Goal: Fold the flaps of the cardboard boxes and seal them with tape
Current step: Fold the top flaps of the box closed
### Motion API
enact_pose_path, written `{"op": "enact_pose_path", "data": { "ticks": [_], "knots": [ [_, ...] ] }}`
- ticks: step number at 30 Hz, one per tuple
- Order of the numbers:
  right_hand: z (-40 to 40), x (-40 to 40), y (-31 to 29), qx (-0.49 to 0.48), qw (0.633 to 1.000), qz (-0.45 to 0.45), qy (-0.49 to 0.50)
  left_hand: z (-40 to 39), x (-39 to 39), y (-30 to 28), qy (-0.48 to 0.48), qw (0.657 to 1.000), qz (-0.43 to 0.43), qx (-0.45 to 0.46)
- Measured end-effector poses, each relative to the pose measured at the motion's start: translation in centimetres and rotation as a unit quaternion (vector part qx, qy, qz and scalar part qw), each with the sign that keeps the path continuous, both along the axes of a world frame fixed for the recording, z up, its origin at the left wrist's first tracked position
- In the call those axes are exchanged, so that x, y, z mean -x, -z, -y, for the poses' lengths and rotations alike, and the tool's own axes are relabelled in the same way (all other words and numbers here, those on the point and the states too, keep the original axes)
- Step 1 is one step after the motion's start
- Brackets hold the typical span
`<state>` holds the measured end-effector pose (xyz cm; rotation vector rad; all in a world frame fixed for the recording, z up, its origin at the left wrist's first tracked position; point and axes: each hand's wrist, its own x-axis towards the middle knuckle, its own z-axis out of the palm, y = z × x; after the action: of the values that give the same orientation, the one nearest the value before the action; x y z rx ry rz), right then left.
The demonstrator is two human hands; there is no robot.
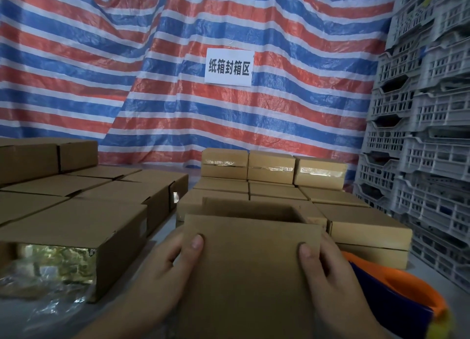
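A brown cardboard box (250,270) stands right in front of me with its top open; the near flap is raised toward me and the dark inside shows behind it. My left hand (162,267) grips the box's left edge, thumb lying on the near flap. My right hand (328,270) grips the right edge the same way, thumb on the flap. An orange and blue tape dispenser (396,295) lies on the table just right of my right hand.
Unsealed boxes (84,211) are stacked at the left, with crumpled clear plastic (43,280) before them. Taped boxes (272,171) are stacked behind and right of the held box. Grey plastic crates (422,125) tower on the right. A striped tarp with a paper sign (229,66) hangs behind.
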<state>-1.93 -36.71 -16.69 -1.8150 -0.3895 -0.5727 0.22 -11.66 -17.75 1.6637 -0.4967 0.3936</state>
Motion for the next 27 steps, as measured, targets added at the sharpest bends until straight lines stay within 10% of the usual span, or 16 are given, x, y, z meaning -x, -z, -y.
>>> {"op": "enact_pose_path", "data": {
  "ticks": [27],
  "knots": [
    [0.6, -0.7, -1.6, -0.044, 0.990, -0.091, -0.093, 0.5, 0.5, -2.2, -0.026, 0.998, -0.024, 0.056]
  ]
}}
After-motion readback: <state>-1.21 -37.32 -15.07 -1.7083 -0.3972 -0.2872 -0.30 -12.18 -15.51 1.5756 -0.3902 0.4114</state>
